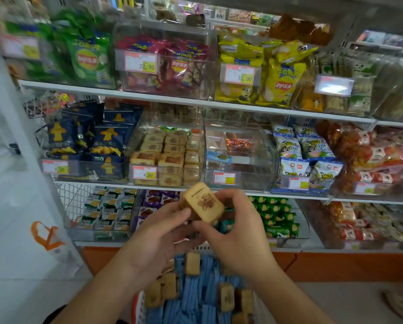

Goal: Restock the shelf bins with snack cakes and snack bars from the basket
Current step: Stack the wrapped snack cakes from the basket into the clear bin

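Note:
A wrapped tan snack cake with a brown stamp is held up in front of the shelves. My left hand and my right hand both pinch it, the left from its lower left, the right from below and its right side. Below my hands the basket holds several more snack cakes among blue-wrapped snack bars. On the middle shelf a clear bin is stacked with the same cakes. The clear bin to its right holds only a few items at its back.
Bins of chip bags fill the top shelf. Dark blue snack bags sit left of the cake bin, panda-printed packs to the right. The lower shelf holds green and purple packs. A white bag hangs at the left.

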{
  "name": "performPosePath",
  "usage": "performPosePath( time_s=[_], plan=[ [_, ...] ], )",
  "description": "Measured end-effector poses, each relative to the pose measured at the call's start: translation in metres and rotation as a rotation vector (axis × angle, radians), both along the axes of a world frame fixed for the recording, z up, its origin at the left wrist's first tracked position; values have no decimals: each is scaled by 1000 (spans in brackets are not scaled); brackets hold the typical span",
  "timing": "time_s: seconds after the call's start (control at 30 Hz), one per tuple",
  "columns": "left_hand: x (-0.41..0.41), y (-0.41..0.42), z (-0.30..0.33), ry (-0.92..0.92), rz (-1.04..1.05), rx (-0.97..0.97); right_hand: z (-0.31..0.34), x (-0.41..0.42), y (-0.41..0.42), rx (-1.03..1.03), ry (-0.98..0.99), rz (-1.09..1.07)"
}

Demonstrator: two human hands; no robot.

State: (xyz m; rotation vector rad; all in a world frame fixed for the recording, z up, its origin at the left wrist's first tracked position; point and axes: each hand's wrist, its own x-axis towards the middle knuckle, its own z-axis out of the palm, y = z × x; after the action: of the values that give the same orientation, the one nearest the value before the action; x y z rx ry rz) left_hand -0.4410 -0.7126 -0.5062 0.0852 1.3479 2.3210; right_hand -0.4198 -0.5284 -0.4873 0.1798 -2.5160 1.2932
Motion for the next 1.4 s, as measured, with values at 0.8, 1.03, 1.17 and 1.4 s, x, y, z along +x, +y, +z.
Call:
performPosePath(
  time_s=[0.8, 1.03, 1.17, 1.4],
  plan=[
    [-116, -42, 30, 310, 352, -572, 29, -136, -22, 316, 48, 217],
    [-185, -91, 3, 864, 330, -1512, 14, -305, -58, 258, -143, -75],
    [-203, -104, -25, 850, 275, -1557, 9, -381, -92, 468, -215, -68],
    [-218, -113, -64, 832, 359, -1333, -29, -463, -129, 488, -234, -77]
  ],
)
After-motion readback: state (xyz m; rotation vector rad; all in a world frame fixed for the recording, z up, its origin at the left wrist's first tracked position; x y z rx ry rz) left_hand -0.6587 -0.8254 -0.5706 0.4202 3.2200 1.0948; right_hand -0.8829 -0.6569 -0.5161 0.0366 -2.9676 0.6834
